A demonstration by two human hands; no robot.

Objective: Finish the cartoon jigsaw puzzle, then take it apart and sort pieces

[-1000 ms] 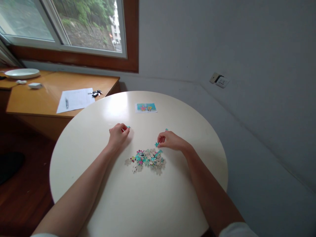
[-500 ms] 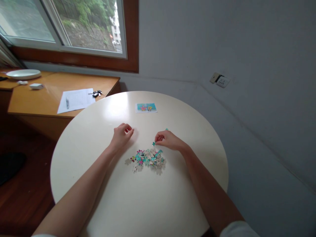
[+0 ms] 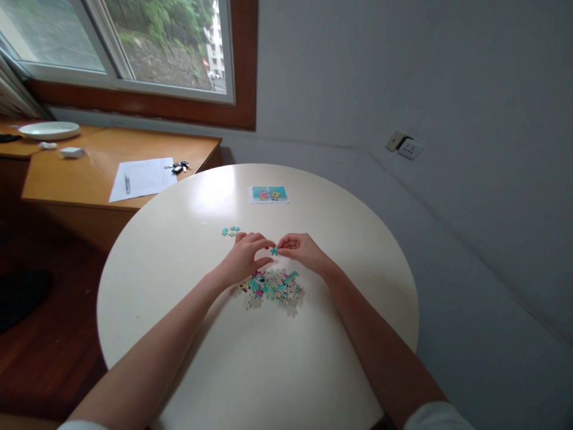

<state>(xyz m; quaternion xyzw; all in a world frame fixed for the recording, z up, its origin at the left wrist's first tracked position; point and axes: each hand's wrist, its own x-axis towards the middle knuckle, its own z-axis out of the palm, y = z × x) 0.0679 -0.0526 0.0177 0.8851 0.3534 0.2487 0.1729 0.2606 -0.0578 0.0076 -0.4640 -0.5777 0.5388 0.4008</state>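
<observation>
A heap of loose jigsaw pieces [image 3: 273, 288] lies near the middle of the round cream table [image 3: 188, 334]. Just beyond the heap my two hands meet. My right hand [image 3: 302, 251] pinches a small teal puzzle piece [image 3: 274, 251] at its fingertips. My left hand [image 3: 246, 257] reaches in from the left, its thumb and fingers closing on the same piece. Two joined teal pieces [image 3: 230, 231] lie on the table to the left of my left hand. A small reference picture [image 3: 268, 194] lies further back.
A wooden desk [image 3: 80, 179] stands to the left with a sheet of paper and pen [image 3: 141, 177], keys [image 3: 179, 167], a white plate [image 3: 49, 129] and small white items. A window is above it. A grey wall with a socket [image 3: 405, 145] is to the right.
My left hand has let go of the teal pieces at the left and moved right to meet my right hand. My right hand has carried its teal piece leftward.
</observation>
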